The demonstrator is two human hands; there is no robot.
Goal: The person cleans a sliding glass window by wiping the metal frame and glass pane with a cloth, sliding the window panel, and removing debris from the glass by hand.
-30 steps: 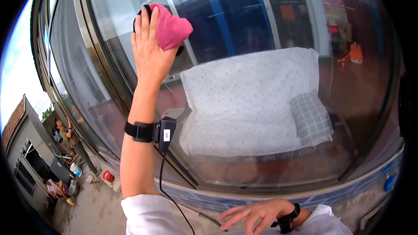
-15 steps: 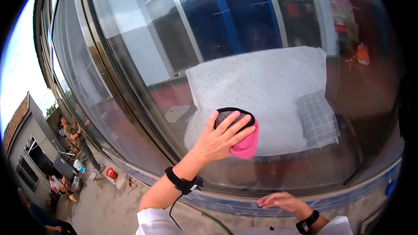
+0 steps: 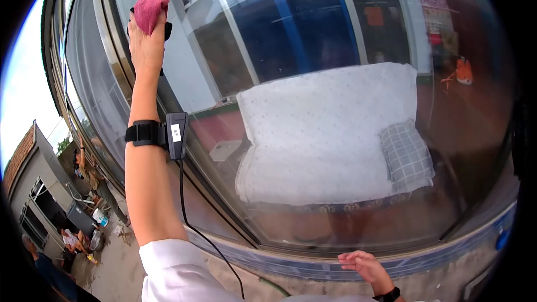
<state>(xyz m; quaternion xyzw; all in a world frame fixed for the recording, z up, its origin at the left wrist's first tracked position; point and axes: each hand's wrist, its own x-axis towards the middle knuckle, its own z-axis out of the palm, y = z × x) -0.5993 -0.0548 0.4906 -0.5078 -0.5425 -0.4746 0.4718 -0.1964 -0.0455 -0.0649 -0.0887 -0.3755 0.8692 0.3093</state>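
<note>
The left hand [image 3: 146,47] grasps a pink cloth [image 3: 150,14] at the window's [image 3: 207,36] upper left. The right hand's [image 3: 366,269] fingers are loosely released. The wrist box's [image 3: 178,150] label [image 3: 176,132] is too small to read.

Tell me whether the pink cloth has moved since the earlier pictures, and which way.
Yes, up and left: the pink cloth overlapped the covered sofa just before, and now sits above and left of it.

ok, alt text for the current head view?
A person's raised left hand holds a pink cloth near the left edge of a large window; the right hand is low and empty. Behind the glass, a white-draped sofa with a checked cushion. Other people outside, far left.
</note>
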